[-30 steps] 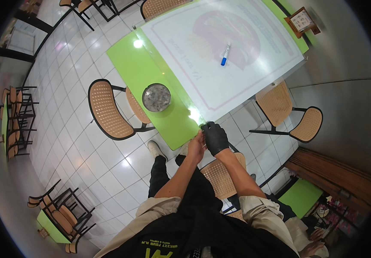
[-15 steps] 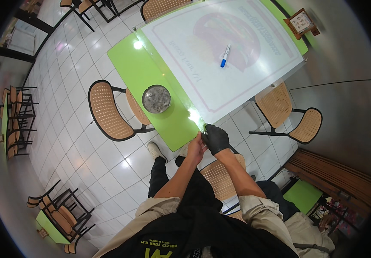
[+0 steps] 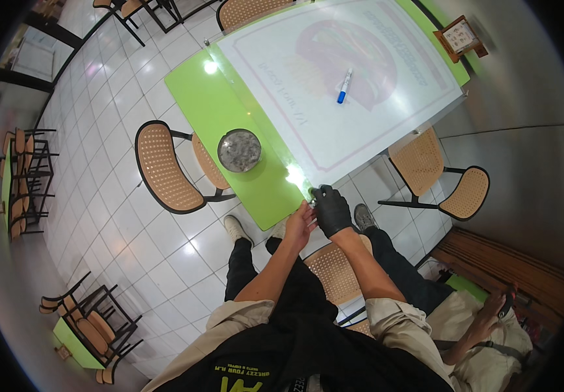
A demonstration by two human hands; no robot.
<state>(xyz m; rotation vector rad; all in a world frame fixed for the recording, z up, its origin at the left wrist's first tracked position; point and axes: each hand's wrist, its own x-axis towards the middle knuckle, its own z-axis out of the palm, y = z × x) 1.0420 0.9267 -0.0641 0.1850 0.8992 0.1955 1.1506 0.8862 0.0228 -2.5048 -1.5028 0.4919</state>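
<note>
Well apart, far left of the green table (image 3: 272, 212): side table (image 3: 76, 343) with chairs. Just beside the table's left edge, cane chair (image 3: 165, 168), back turned outward. On the table's left part, round grey tin (image 3: 239, 150), uncovered by the sheet.

Left hand (image 3: 299, 225), bare, at the table's near corner; thumb and fingertips meet the corner, other fingers part-curled. Can't tell if it's gripping. Small metal piece (image 3: 312, 202) at that same corner, between the hands, mostly covered. Right hand (image 3: 332, 213), black glove, just right of it, fingers bent over the corner; grip hidden, can't tell how tight.

White sheet (image 3: 334, 150) with faded reversed print lies over most of the table, its near corner by the hands. Marker (image 3: 345, 86), blue cap, loose on the sheet. Right of the table, another cane chair (image 3: 419, 160); wooden stand (image 3: 458, 37) by its far right end. Co-worker (image 3: 484, 326) near, lower right of the table.

Step in hand seems to be handling the metal piece. To do it well: bare fingers should steady the corner, gloved ones work the metal; sheet edge best kept flat and square, fingertips out of any pinch, no jolts that roll the marker.
</note>
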